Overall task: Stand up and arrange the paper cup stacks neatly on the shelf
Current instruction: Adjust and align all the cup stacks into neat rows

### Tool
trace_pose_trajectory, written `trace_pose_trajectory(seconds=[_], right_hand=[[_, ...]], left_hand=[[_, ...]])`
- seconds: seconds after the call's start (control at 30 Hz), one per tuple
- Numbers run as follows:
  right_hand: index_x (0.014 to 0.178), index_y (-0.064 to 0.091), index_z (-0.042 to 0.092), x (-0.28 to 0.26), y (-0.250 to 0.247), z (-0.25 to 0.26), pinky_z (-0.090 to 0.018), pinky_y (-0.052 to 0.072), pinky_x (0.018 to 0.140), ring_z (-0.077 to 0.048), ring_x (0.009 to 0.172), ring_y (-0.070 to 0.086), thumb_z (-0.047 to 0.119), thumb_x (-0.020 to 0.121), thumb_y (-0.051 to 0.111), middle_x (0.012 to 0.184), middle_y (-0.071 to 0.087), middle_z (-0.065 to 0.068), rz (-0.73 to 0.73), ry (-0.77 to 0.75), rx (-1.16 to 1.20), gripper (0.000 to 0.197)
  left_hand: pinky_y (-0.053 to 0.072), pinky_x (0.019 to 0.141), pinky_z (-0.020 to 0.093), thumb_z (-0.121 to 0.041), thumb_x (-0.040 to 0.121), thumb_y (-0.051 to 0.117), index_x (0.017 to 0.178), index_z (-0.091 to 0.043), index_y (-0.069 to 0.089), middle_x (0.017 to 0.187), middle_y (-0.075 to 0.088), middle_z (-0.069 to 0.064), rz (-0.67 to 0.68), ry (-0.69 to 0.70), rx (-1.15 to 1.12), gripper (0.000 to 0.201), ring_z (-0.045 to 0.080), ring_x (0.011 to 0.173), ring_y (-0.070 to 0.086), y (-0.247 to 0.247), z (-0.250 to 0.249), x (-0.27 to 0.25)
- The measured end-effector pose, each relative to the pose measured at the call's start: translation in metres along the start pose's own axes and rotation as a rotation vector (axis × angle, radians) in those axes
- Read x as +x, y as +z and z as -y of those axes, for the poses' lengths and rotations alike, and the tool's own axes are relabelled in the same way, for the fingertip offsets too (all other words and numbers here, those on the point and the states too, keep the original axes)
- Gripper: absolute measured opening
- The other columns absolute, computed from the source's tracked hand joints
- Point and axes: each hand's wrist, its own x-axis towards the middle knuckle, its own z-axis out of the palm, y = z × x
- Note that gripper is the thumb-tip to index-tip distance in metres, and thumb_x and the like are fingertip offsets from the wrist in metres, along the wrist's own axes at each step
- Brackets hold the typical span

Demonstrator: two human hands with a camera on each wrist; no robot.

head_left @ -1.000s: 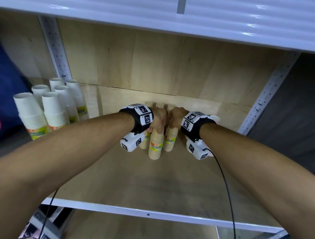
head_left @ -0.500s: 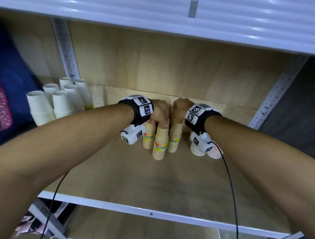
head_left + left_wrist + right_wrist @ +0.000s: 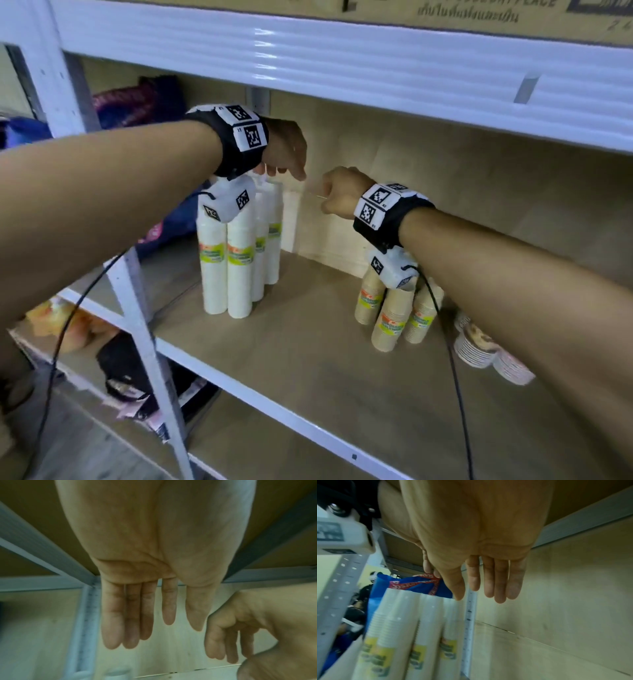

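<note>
- Both forearms are bare, with no sleeves in view.
- The left hand (image 3: 286,147) has a black wrist strap (image 3: 233,144) bearing white square tags with black-and-white patterns.
- A white camera box (image 3: 229,204) hangs under that strap, also tagged; a thin black cable (image 3: 65,325) runs from it.
- The right hand (image 3: 337,195) wears a matching strap (image 3: 387,214), box (image 3: 392,270) and cable (image 3: 452,359).

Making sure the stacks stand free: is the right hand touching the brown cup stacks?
Apart. Head view: the right hand hangs clear above the brown cup stacks.
</note>
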Motion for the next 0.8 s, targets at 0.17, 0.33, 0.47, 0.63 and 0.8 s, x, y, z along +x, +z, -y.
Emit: trace_pose_trajectory(seconds=[0.17,0.33,0.47,0.63,0.8], right_hand=[[0.102,0.067,0.008,0.013,0.005,0.058,-0.034,0.056,0.079,-0.027,0.092,0.065,0.033,0.083,0.066,0.105,0.067,-0.009,-0.015,-0.141,0.146,0.032],[0.101,0.059,0.017,0.022,0.018,0.09,-0.026,0.049,0.067,-0.022,0.089,0.061,0.048,0.079,0.069,0.105,0.06,-0.002,-0.003,-0.182,0.246,0.039],[0.099,0.059,0.016,0.027,0.029,0.103,-0.028,0.05,0.068,-0.023,0.087,0.062,0.051,0.075,0.071,0.105,0.063,-0.004,0.026,-0.152,0.276,0.044],[0.11,0.06,0.017,0.035,0.044,0.112,-0.028,0.046,0.067,-0.025,0.096,0.064,0.053,0.071,0.074,0.113,0.064,-0.005,0.032,-0.125,0.298,0.054],[0.113,0.058,0.014,0.035,0.048,0.111,-0.02,0.032,0.049,-0.014,0.081,0.053,0.045,0.079,0.072,0.096,0.06,0.008,0.086,-0.136,0.322,0.048]], left_hand=[[0.052,0.057,0.024,-0.027,0.09,0.068,0.114,-0.004,0.067,0.104,0.069,0.014,-0.017,-0.169,0.085,0.034,0.021,0.073,0.06,-0.011,0.063,-0.024],[0.051,0.046,0.023,-0.027,0.085,0.074,0.109,-0.01,0.068,0.08,0.064,0.008,0.027,-0.254,0.04,0.03,0.023,0.066,0.06,-0.005,0.106,-0.045],[0.054,0.053,0.027,-0.03,0.084,0.076,0.11,-0.014,0.067,0.088,0.066,0.01,0.077,-0.276,-0.013,0.032,0.025,0.071,0.066,0.005,0.117,-0.052],[0.061,0.063,0.032,-0.028,0.084,0.076,0.121,-0.017,0.058,0.106,0.067,0.017,0.111,-0.282,-0.088,0.043,0.026,0.079,0.072,0.024,0.121,-0.051],[0.059,0.057,0.03,-0.022,0.084,0.076,0.119,-0.017,0.051,0.093,0.063,0.01,0.07,-0.269,-0.189,0.043,0.026,0.075,0.072,0.035,0.124,-0.053]])
